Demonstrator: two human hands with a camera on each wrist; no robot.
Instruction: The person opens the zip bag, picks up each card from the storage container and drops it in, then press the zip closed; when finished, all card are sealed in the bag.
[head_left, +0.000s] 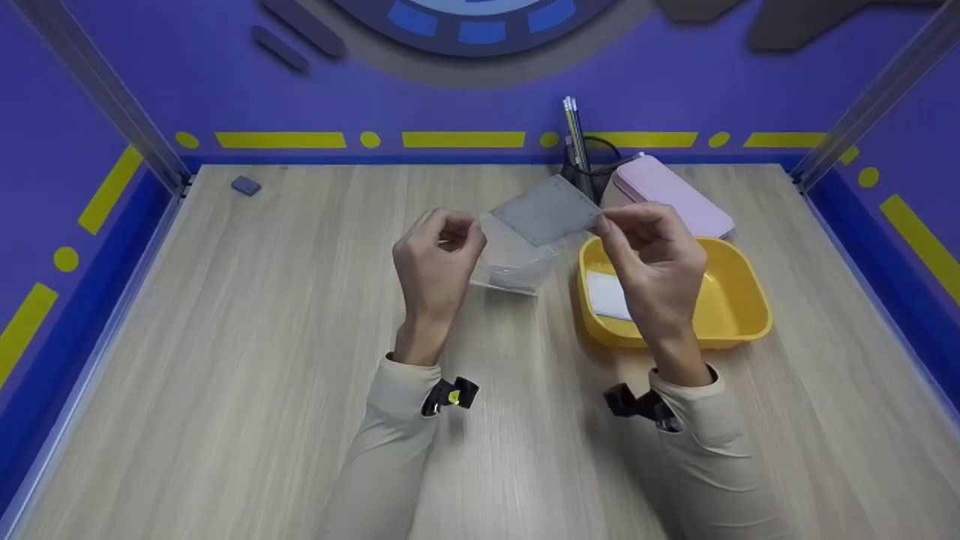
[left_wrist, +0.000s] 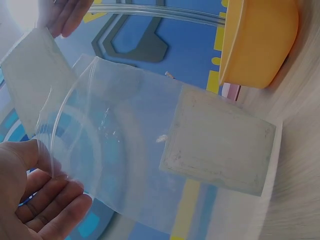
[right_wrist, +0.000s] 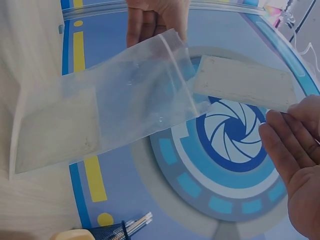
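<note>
My left hand (head_left: 435,262) pinches the edge of a clear zip bag (left_wrist: 130,110) near its mouth, and the bag hangs down toward the table. A flat grey square sheet (left_wrist: 220,142) lies inside at the bottom of the bag. Between thumb and fingers my right hand (head_left: 664,259) holds a second grey square sheet (head_left: 547,210) by one corner. This sheet is tilted, and its far end overlaps the bag's mouth in both wrist views.
A yellow bin (head_left: 739,300) with a white flat item (head_left: 607,295) in it stands under my right hand. Behind it are a pink case (head_left: 675,196) and a dark mesh holder with pencils (head_left: 576,139). A small blue-grey block (head_left: 245,185) lies at the back left.
</note>
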